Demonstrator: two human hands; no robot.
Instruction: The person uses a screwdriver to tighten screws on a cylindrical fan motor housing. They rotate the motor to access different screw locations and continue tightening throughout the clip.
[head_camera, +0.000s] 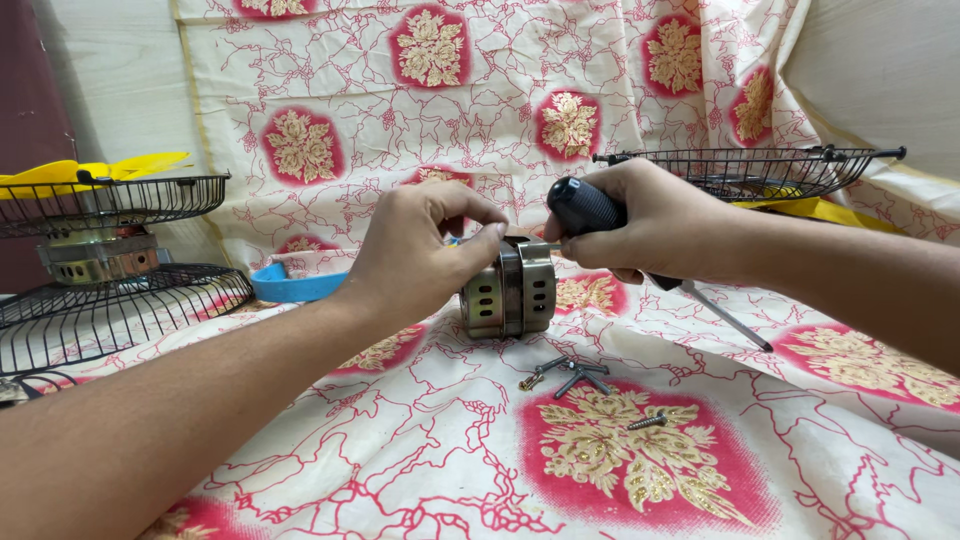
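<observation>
A metal fan motor with slotted sides stands on the patterned cloth. My left hand pinches at its top edge, fingers closed on the housing or on something small there; I cannot tell which. My right hand grips a screwdriver by its black handle, and the shaft points down and to the right, away from the motor. Several loose screws lie on the cloth just in front of the motor, and one more screw lies nearer to me.
At the left a black wire fan guard lies under another guard with a second motor and a yellow fan blade. A blue bowl sits behind my left hand. Another wire guard rests at the back right.
</observation>
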